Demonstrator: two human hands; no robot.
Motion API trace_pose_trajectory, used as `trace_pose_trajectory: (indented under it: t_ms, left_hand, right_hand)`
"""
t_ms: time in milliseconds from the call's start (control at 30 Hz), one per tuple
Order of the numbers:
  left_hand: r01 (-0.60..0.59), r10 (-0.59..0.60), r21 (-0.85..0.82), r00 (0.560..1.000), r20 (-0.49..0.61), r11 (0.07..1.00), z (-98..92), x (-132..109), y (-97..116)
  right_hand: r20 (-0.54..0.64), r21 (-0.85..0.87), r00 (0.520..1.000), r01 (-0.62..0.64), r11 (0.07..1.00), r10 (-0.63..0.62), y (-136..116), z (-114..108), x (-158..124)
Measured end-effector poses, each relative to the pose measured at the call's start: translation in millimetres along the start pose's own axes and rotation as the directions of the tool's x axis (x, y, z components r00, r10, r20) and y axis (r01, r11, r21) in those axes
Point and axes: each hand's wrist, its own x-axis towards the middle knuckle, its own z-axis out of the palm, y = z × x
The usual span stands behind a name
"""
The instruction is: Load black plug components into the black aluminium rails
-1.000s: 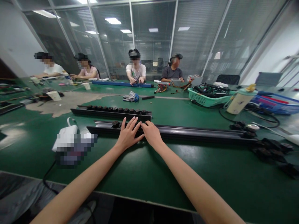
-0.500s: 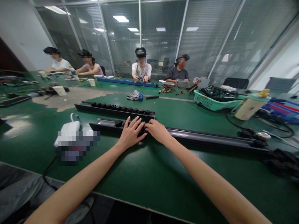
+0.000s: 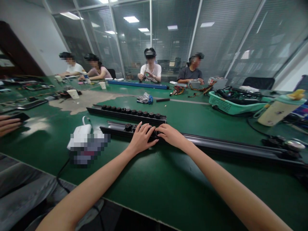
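A long black rail [image 3: 223, 148] lies across the green table, with black modules [image 3: 128, 127] in its left part. My left hand [image 3: 142, 137] rests over these modules, fingers apart and bent onto the rail. Beside it my right hand [image 3: 169, 134] has its fingers curled together at the rail, against a small dark part hidden under the fingertips. Behind sits a shorter black rail [image 3: 108, 112] holding a row of several black modules.
A white power bank [image 3: 80, 136] and a blurred-out item lie at left. Farther right stand a green basket [image 3: 237, 106] of cables and a cream bottle [image 3: 276, 114]. Gloves [image 3: 144, 98] lie beyond the rails. Another person's hand [image 3: 8, 124] shows at the left edge; several people sit opposite.
The view has turned slightly left, so things appear farther right. Another person's hand has come into view at the left edge. My hands stay at the same part of the rail.
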Motion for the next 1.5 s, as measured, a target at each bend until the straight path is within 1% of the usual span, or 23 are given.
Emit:
trace_pose_trajectory:
  t_ms: [300, 567, 867, 1133, 1500]
  left_hand:
    - [-0.015, 0.016, 0.011, 0.998, -0.064, 1.000, 0.8, 0, 0]
    - [-0.011, 0.011, 0.005, 0.999, -0.047, 1.000, -0.6, -1, 0]
    - [0.000, -0.001, -0.017, 0.999, -0.053, 1.000, -1.6, -1, 0]
    - [-0.005, 0.004, -0.018, 0.999, -0.049, 1.000, -2.1, -2, 0]
    - [-0.001, 0.000, -0.029, 0.999, -0.041, 1.000, -4.9, -1, 2]
  right_hand:
    - [-0.029, 0.026, 1.000, 0.012, 1.000, -0.011, 5, 2, -2]
    - [-0.012, 0.012, 1.000, -0.015, 1.000, 0.015, 2, -4, -3]
    - [0.038, -0.017, 0.999, -0.031, 0.999, 0.031, -2, -9, -1]
    - [0.043, -0.023, 0.999, -0.020, 1.000, 0.021, 2, -9, -3]
    - [0.059, -0.005, 0.998, -0.031, 0.999, 0.032, 7, -16, -7]
